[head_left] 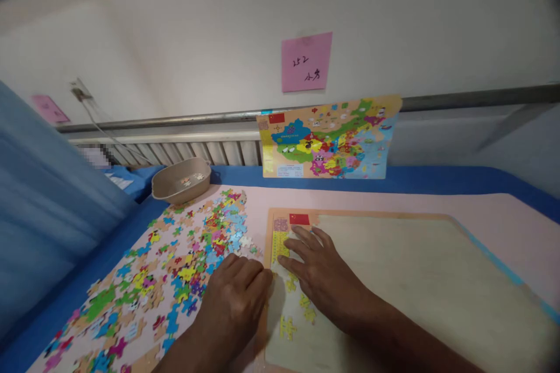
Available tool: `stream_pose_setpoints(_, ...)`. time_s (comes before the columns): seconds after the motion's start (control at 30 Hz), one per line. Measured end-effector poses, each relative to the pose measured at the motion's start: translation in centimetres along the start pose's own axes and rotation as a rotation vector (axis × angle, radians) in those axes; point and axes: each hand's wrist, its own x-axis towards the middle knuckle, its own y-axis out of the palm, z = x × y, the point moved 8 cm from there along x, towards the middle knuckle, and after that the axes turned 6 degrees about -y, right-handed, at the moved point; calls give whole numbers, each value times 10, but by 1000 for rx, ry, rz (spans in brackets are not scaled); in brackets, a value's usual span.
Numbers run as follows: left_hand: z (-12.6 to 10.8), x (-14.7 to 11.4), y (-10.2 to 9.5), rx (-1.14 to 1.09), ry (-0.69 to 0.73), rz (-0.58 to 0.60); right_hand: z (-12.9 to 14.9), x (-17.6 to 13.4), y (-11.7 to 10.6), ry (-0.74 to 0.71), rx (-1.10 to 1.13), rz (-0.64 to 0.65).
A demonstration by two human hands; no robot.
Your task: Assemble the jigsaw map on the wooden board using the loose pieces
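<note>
Along the left rim of the puzzle board point(376, 280), my left hand point(238, 294) is closed with the fingers curled; whatever it grips, if anything, is hidden. My right hand point(317, 265) lies on the upper left of the board, fingers spread and tips touching a strip of joined yellow puzzle pieces point(280, 242). Above the fingers is a red flag corner point(299, 219). Below the right hand lie loose yellow pieces point(287, 327) and a small yellow cluster point(307, 309) on the pale board. Most of the board is bare.
Many loose, colourful puzzle pieces point(186, 274) cover the left of the pink sheet. A beige basin point(181, 180) holding several pieces stands behind them. A printed map picture point(330, 143) leans against the wall rail point(196, 120). A blue curtain point(48, 221) hangs at left.
</note>
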Motion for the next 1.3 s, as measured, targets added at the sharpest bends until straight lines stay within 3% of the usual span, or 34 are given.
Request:
stream_pose_setpoints(0.13, -7, -15, -1, -51, -9, 33, -2, 0, 2, 0, 5, -9)
stream_pose_setpoints(0.3, -9, -28, 12, -79, -37, 66, -2, -1, 3, -13, 1, 2)
stream_pose_setpoints(0.57, -10, -22, 13, -64, -11, 55, -2, 1, 2, -7, 4, 33)
stream_pose_setpoints(0.87, -7, -22, 15, -52, -34, 61, 0, 2, -6, -21, 5, -57)
stream_pose_setpoints(0.97, -5, -21, 13, -67, -51, 55, -10, 1, -25, 52, 66, -124)
stream_pose_setpoints(1.07, -5, -22, 9, -91, -46, 44, -34, -6, -42, 248, 113, -151)
stream_pose_setpoints(1.17, -7, -24, 9, -106, -29, 36, -46, -12, -42, 362, 134, -65)
stream_pose_setpoints(1.3, -8, -25, 9, -103, -25, 24, -39, -9, -32, 329, 110, 69)
